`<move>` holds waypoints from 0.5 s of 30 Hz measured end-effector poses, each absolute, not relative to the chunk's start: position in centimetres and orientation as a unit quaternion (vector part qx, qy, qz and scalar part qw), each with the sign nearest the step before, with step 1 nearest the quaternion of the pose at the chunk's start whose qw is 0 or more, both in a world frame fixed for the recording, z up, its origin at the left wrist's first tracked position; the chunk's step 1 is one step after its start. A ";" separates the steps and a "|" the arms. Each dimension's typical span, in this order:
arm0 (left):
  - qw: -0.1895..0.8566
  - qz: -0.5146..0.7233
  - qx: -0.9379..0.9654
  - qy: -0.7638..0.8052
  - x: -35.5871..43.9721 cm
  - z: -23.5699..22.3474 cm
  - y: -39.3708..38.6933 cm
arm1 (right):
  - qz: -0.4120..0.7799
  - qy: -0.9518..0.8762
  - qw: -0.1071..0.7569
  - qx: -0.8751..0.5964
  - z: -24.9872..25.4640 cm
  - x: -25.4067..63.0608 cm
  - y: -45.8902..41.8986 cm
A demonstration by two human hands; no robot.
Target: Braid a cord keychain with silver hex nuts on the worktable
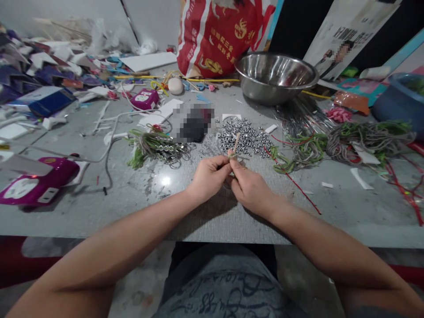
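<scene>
My left hand [209,176] and my right hand [247,185] meet over the middle of the grey table [99,207], fingers pinched together. Between them they grip a thin tan cord [236,142] whose end sticks up, with a bit of green at the fingertips. Just beyond the hands lies a heap of several small shiny metal rings [247,138]. A bundle of green and grey cords with rings on them [155,148] lies to the left. A looser tangle of green and grey cords [347,143] spreads to the right.
A steel bowl [276,76] and a red printed bag [218,37] stand at the back. Two magenta devices [35,185] [145,99] sit left, with a white cable. Paper scraps pile at far left. A blue tub [402,99] is far right. Red cords trail right.
</scene>
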State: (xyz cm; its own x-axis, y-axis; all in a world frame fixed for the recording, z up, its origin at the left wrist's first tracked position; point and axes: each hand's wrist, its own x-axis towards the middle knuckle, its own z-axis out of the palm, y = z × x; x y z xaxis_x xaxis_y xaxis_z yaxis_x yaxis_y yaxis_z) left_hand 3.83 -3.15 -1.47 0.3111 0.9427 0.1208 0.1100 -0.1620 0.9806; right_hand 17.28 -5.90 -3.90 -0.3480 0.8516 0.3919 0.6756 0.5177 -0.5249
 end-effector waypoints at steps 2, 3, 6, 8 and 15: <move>0.537 0.435 0.601 0.401 3.7 -1.5 -3.0 | 0.151 -0.804 0.357 -0.450 -3.5 17.3 -6.0; 0.557 0.443 0.580 0.397 3.7 -1.5 -2.9 | 0.162 -0.799 0.380 -0.437 -3.3 17.4 -6.1; 0.625 0.445 0.506 0.395 3.3 -1.5 -2.5 | 0.210 -0.763 0.446 -0.418 -2.9 17.8 -5.9; 0.672 0.430 0.463 0.385 3.0 -1.5 -2.2 | 0.239 -0.731 0.478 -0.425 -3.0 18.1 -5.6; 0.763 0.358 0.433 0.320 2.5 -1.0 -2.2 | 0.259 -0.712 0.490 -0.431 -4.3 18.6 -4.3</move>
